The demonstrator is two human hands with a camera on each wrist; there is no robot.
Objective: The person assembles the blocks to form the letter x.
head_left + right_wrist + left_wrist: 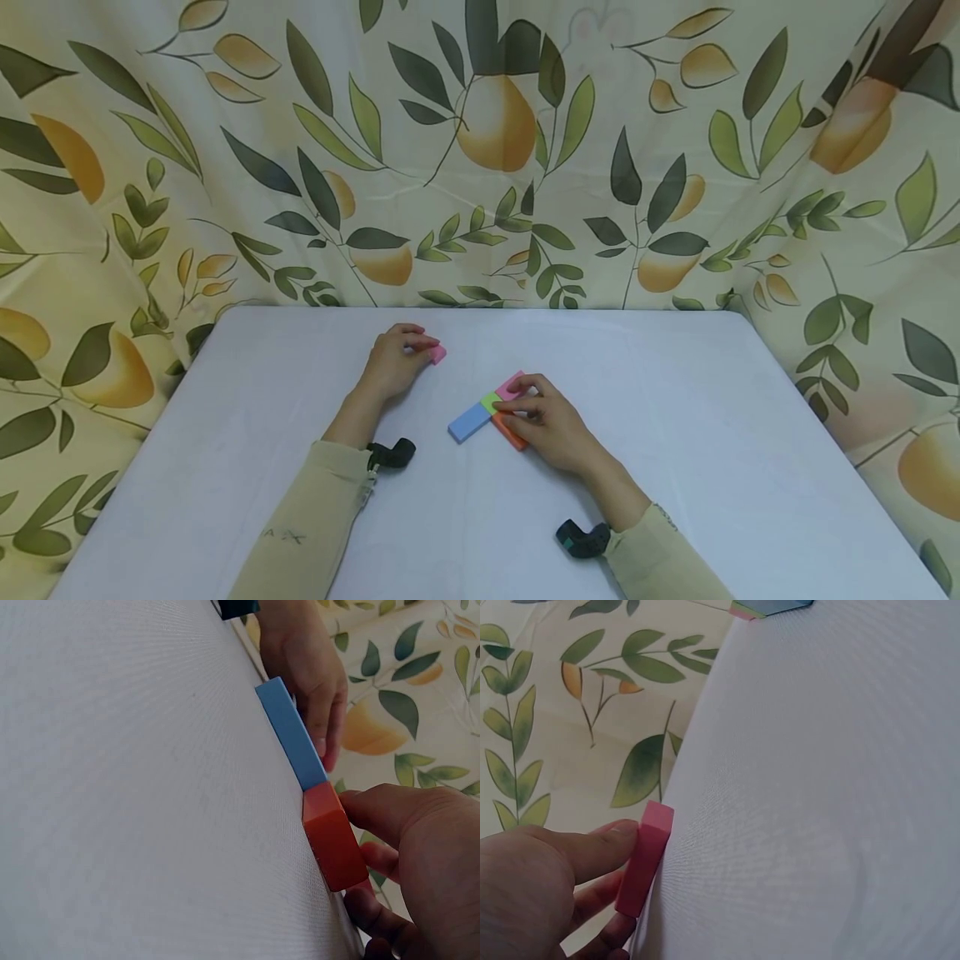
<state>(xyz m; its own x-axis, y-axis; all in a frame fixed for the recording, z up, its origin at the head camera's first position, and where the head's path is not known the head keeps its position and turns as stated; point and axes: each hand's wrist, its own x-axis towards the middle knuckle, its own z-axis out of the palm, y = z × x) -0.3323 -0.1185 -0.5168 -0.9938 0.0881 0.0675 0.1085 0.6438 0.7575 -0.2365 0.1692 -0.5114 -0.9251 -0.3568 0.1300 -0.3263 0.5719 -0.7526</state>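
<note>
A small pink block is pinched between the thumb and fingers of my left hand, low over the white table. To its right, several coloured blocks form a joined group on the tabletop: a long blue block, a green block, an orange block and another pink block. My right hand holds the right side of this group with bent fingers, touching the green, pink and orange blocks. In the right wrist view the orange block meets the blue block; the fingers partly hide the pink one.
The white table reaches back to a curtain printed with fruit and leaves. A black wrist camera sits on the left wrist and another black camera on the right.
</note>
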